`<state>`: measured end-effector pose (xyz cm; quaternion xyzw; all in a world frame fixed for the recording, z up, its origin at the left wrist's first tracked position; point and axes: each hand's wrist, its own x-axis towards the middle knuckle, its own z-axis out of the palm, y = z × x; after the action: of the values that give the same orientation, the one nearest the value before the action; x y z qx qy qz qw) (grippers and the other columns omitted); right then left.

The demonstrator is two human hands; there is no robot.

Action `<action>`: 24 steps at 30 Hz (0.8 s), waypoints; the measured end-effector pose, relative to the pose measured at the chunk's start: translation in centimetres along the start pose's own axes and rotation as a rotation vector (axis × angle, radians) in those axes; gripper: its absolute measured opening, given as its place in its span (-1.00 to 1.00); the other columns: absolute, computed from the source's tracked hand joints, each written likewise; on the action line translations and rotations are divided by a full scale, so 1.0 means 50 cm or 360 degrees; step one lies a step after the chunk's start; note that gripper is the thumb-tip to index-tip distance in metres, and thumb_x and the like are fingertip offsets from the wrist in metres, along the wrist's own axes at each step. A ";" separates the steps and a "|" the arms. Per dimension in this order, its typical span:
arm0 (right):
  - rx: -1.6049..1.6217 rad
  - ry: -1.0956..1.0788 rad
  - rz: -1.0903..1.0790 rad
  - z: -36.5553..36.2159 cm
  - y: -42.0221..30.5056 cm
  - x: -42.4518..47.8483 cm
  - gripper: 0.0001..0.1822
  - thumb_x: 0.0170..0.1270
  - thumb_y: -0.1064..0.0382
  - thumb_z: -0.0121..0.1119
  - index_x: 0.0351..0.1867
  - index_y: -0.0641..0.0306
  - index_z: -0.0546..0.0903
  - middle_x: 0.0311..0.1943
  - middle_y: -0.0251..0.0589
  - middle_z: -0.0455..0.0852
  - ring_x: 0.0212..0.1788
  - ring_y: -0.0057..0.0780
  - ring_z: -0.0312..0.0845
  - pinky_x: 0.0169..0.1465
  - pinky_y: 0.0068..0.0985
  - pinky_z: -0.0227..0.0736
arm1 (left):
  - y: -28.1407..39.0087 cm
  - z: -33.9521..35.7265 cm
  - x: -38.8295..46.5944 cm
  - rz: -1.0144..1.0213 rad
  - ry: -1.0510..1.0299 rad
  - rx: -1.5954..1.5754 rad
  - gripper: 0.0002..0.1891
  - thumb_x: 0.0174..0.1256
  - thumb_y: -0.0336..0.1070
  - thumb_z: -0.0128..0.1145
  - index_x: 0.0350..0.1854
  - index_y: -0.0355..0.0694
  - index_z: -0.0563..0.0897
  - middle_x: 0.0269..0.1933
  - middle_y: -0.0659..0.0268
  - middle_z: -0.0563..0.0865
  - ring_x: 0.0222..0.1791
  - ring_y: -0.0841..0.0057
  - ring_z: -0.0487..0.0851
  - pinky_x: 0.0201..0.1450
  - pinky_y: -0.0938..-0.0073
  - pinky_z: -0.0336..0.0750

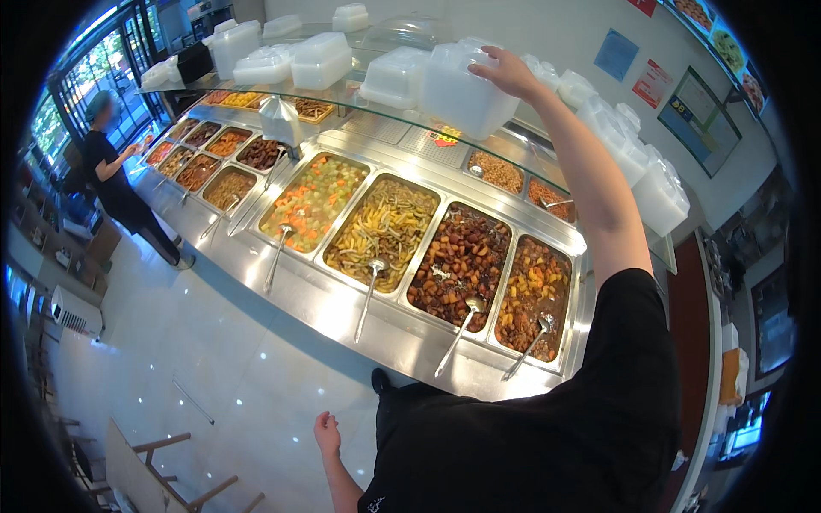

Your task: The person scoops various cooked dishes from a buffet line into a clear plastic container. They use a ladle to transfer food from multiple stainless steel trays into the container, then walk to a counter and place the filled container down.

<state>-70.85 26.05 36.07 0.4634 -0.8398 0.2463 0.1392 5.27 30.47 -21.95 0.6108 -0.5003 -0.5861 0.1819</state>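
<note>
My right hand reaches over the glass shelf and grips the upper part of a stack of translucent plastic food containers. Low beside my body, my left hand hangs over the floor with its fingers loosely curled; nothing shows in it. Below my right arm, a steel food counter holds trays of cooked food. Nearest are diced vegetables, yellow strips, dark braised cubes and a saucy stew. A ladle rests in the yellow strips.
More container stacks line the glass shelf. A white plastic bag stands by the smaller trays. At the counter's far left stands another person. An overturned wooden-legged piece of furniture appears at lower left.
</note>
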 end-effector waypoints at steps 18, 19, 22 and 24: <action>0.1521 -0.0732 0.0120 -0.079 -0.272 -0.401 -0.42 0.38 -0.12 0.32 0.22 0.29 0.68 0.12 -0.10 0.76 0.15 -0.38 0.68 0.23 -0.40 0.55 | 0.901 0.243 0.051 0.1988 -0.0682 -0.0246 -0.05 0.25 0.10 0.40 0.55 -0.34 0.25 0.57 0.04 0.27 0.59 0.14 0.22 0.59 0.06 0.11; 0.1491 -0.1047 0.0352 -0.036 -0.265 -0.464 -0.46 0.41 -0.08 0.30 0.20 0.30 0.69 0.09 -0.10 0.77 0.14 -0.40 0.68 0.23 -0.40 0.57 | 0.912 0.271 0.021 0.1945 -0.0955 -0.0198 0.00 0.21 0.17 0.41 0.55 -0.36 0.24 0.58 0.03 0.25 0.60 0.13 0.20 0.60 0.07 0.10; 0.2283 -0.1181 0.1178 0.131 -0.182 -0.698 -0.44 0.46 -0.11 0.24 0.21 0.33 0.67 0.03 -0.08 0.79 0.10 -0.34 0.72 0.16 -0.36 0.62 | 0.869 0.365 -0.015 0.1412 -0.1965 0.0198 -0.16 0.32 0.04 0.37 0.48 -0.37 0.31 0.41 0.02 0.51 0.49 0.14 0.40 0.55 0.12 0.22; 0.2830 -0.1055 0.1767 0.209 -0.118 -0.815 -0.43 0.47 -0.18 0.19 0.14 0.34 0.68 0.01 -0.08 0.79 0.06 -0.27 0.74 0.09 -0.32 0.65 | 0.781 0.415 0.003 0.0791 -0.2318 0.0363 -0.32 0.43 -0.07 0.29 0.43 -0.36 0.36 0.23 0.06 0.68 0.37 0.15 0.56 0.47 0.13 0.35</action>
<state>-44.22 46.67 10.15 -0.0009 -0.4497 0.6551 -0.6071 -28.94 20.97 4.45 -0.0434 -0.6731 -0.7266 -0.1306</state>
